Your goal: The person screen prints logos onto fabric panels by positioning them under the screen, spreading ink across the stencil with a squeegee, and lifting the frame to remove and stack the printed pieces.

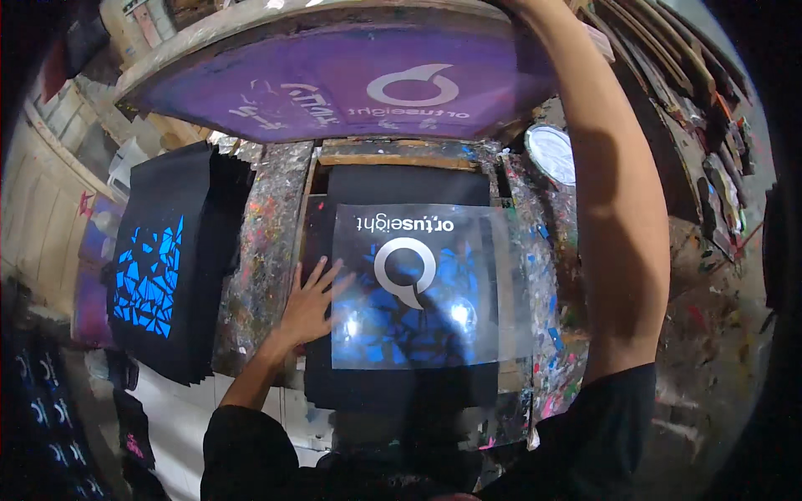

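Note:
My left hand [311, 305] lies with its fingers spread at the left edge of a clear plastic sheet [510, 292], over the black pieces. A white ring-shaped logo and lettering show on the sheet. Under it is a black piece of fabric or card [359, 388] with a blue shattered pattern. At the far side a silk-screen frame [317, 67] stands tilted up, its purple mesh bearing the mirrored logo. My right arm reaches up to the frame's top right edge. Only the wrist part of my right hand [525, 5] shows there; its fingers are hidden.
To the left leans a thick stack of black pieces [150, 192], the front one printed in blue. A round white-lined tub [550, 154] sits right of the frame. Wooden strips [660, 42] are piled at the far right. The bench [267, 225] is crusted with paint.

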`<action>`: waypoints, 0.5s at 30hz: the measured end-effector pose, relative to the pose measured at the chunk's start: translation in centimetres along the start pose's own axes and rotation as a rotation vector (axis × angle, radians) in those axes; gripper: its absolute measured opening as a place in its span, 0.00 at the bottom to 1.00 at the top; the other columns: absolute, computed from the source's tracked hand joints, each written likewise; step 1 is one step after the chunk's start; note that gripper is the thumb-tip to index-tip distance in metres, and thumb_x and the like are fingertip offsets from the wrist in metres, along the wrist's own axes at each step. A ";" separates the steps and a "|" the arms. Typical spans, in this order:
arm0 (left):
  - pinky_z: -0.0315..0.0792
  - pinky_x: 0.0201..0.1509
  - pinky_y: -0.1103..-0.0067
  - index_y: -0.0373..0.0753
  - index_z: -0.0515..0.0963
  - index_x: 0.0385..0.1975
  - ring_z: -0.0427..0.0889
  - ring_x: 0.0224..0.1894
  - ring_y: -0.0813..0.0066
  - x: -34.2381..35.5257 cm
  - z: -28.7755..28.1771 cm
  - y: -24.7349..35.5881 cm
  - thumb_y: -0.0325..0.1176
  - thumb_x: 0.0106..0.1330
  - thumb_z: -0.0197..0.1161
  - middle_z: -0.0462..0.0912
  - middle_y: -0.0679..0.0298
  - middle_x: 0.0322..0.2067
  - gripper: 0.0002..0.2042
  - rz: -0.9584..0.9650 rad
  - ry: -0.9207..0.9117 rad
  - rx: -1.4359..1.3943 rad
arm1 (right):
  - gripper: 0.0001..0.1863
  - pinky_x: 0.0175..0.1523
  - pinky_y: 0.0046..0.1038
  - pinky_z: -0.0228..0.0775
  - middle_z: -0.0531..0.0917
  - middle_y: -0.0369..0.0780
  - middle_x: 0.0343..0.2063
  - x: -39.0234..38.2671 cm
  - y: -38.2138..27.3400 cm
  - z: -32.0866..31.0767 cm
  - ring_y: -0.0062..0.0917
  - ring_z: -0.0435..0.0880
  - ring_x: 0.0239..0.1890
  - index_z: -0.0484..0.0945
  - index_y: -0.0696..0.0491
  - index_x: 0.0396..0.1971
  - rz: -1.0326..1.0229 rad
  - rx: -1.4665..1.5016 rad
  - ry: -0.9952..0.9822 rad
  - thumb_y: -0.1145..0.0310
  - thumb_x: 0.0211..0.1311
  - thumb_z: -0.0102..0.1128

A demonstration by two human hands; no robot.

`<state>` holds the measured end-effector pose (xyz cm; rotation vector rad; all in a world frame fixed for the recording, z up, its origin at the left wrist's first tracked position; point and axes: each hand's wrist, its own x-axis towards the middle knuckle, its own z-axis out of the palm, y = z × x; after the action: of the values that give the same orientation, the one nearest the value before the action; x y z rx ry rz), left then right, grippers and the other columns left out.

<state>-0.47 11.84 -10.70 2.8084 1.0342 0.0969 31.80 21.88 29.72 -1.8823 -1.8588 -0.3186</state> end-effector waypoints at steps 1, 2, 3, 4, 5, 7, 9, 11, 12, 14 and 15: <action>0.40 0.74 0.42 0.54 0.63 0.71 0.48 0.76 0.48 0.2 -0.2 0.3 0.50 0.63 0.62 0.54 0.56 0.74 0.35 -0.012 -0.011 -0.002 | 0.56 0.59 0.42 0.72 0.81 0.62 0.48 0.0 0.2 0.0 0.52 0.81 0.55 0.81 0.69 0.45 -0.009 -0.001 -0.003 0.20 0.48 0.54; 0.40 0.74 0.41 0.54 0.63 0.72 0.48 0.76 0.48 0.4 -0.3 0.5 0.52 0.63 0.61 0.53 0.57 0.75 0.35 -0.027 -0.024 -0.003 | 0.56 0.59 0.42 0.72 0.81 0.62 0.48 -0.2 0.5 0.1 0.52 0.81 0.55 0.81 0.69 0.45 -0.004 -0.007 0.000 0.20 0.48 0.54; 0.40 0.74 0.41 0.54 0.63 0.72 0.48 0.76 0.48 0.1 -0.2 0.5 0.52 0.63 0.61 0.53 0.57 0.75 0.35 -0.019 -0.023 0.001 | 0.56 0.59 0.42 0.72 0.81 0.61 0.48 -0.6 0.5 0.2 0.52 0.81 0.54 0.81 0.68 0.46 -0.047 0.008 0.010 0.20 0.48 0.54; 0.39 0.74 0.41 0.54 0.62 0.72 0.48 0.76 0.47 -0.5 0.1 0.5 0.53 0.63 0.61 0.52 0.57 0.75 0.36 -0.033 -0.022 -0.030 | 0.55 0.60 0.42 0.71 0.81 0.61 0.49 -0.9 0.5 0.3 0.52 0.81 0.54 0.81 0.67 0.46 -0.091 0.025 0.018 0.20 0.48 0.54; 0.39 0.74 0.41 0.54 0.62 0.72 0.47 0.77 0.47 -0.8 0.3 0.3 0.55 0.62 0.62 0.52 0.57 0.75 0.37 -0.048 -0.023 -0.060 | 0.55 0.60 0.42 0.71 0.81 0.61 0.49 -0.9 0.4 0.0 0.52 0.81 0.54 0.81 0.67 0.46 -0.086 0.024 0.021 0.20 0.48 0.54; 0.34 0.74 0.40 0.56 0.60 0.73 0.45 0.77 0.46 -1.1 0.4 0.6 0.57 0.62 0.60 0.51 0.57 0.75 0.38 -0.077 -0.034 -0.130 | 0.53 0.60 0.42 0.71 0.81 0.60 0.49 -1.0 0.1 -1.1 0.52 0.81 0.55 0.81 0.64 0.49 -0.089 0.024 -0.002 0.21 0.50 0.54; 0.35 0.74 0.40 0.56 0.59 0.73 0.45 0.77 0.46 -1.6 0.2 0.7 0.57 0.61 0.62 0.50 0.57 0.76 0.39 -0.063 -0.053 -0.062 | 0.53 0.60 0.42 0.71 0.81 0.60 0.49 0.0 0.5 -0.3 0.52 0.81 0.54 0.80 0.65 0.49 -0.074 0.010 0.033 0.22 0.50 0.53; 0.37 0.74 0.42 0.55 0.59 0.73 0.45 0.77 0.47 -1.7 0.2 0.7 0.57 0.61 0.61 0.50 0.57 0.76 0.38 -0.074 -0.054 -0.047 | 0.53 0.59 0.42 0.72 0.82 0.60 0.48 -0.1 0.6 -0.6 0.52 0.81 0.54 0.81 0.65 0.47 -0.109 -0.015 -0.045 0.22 0.51 0.53; 0.38 0.75 0.43 0.55 0.60 0.73 0.45 0.77 0.48 -1.5 0.3 0.9 0.56 0.62 0.60 0.50 0.58 0.76 0.38 -0.071 -0.052 -0.035 | 0.53 0.59 0.42 0.72 0.82 0.60 0.48 0.3 1.1 -0.3 0.52 0.81 0.54 0.81 0.65 0.47 -0.106 -0.021 -0.045 0.22 0.51 0.53; 0.38 0.75 0.43 0.55 0.59 0.73 0.45 0.77 0.48 -1.1 0.2 1.4 0.55 0.62 0.60 0.49 0.57 0.76 0.38 -0.082 -0.057 -0.058 | 0.54 0.58 0.42 0.73 0.82 0.60 0.48 1.3 2.2 0.3 0.52 0.81 0.53 0.81 0.67 0.46 -0.195 0.000 0.051 0.21 0.50 0.52; 0.38 0.75 0.43 0.55 0.59 0.73 0.44 0.77 0.47 -1.1 0.2 1.4 0.54 0.62 0.60 0.49 0.57 0.76 0.38 -0.104 -0.065 -0.078 | 0.54 0.57 0.42 0.73 0.82 0.60 0.47 1.0 1.8 0.2 0.52 0.82 0.53 0.81 0.67 0.46 -0.225 0.007 0.081 0.21 0.50 0.52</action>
<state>-0.45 10.05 -10.73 2.6642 1.1332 0.0343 33.58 22.89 29.74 -1.6329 -2.0152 -0.4557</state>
